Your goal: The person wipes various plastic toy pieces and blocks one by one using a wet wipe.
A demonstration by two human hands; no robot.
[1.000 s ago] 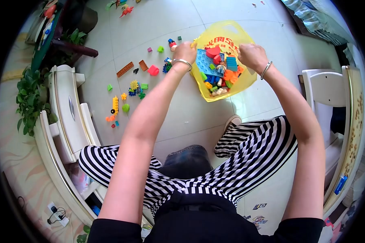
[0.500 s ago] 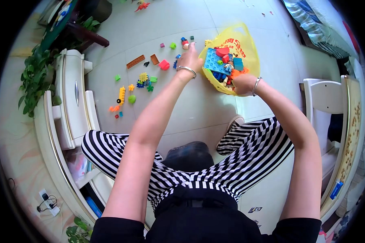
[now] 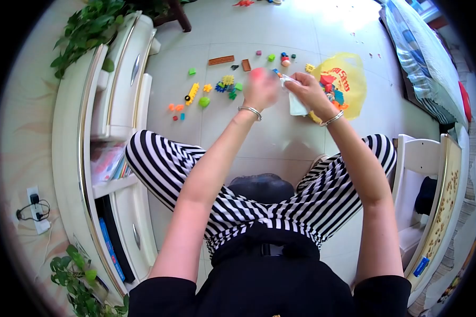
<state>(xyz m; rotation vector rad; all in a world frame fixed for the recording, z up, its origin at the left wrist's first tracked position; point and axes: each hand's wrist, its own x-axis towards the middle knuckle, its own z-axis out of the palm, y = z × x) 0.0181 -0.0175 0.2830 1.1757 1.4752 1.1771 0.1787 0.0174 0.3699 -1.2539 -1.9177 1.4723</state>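
Observation:
My right hand [image 3: 311, 96] pinches a thin white cloth [image 3: 298, 104], which hangs from the fingers in front of the yellow plastic bag [image 3: 354, 76]. Beside it, my left hand [image 3: 262, 94] is smeared by motion, so its fingers cannot be made out. A red-pink block [image 3: 257, 74] shows blurred at its fingertips; whether it is held or lies behind them is unclear. Inside the bag are toy pieces, among them a teal block [image 3: 339, 97] and an orange piece [image 3: 341, 106]; my right hand hides part of them.
Loose toys lie on the tiled floor: a long brown brick [image 3: 221, 60], a yellow piece [image 3: 193, 93], a green ball-like piece [image 3: 204, 102] and a small figure [image 3: 285, 61]. A white cabinet [image 3: 113, 100] stands left, a white chair [image 3: 419, 156] right, a bed [image 3: 420, 63] at the upper right.
My right hand has come out of the bag and now holds a white cloth. My left hand has moved from the small figure towards the red-pink block. The view has shifted.

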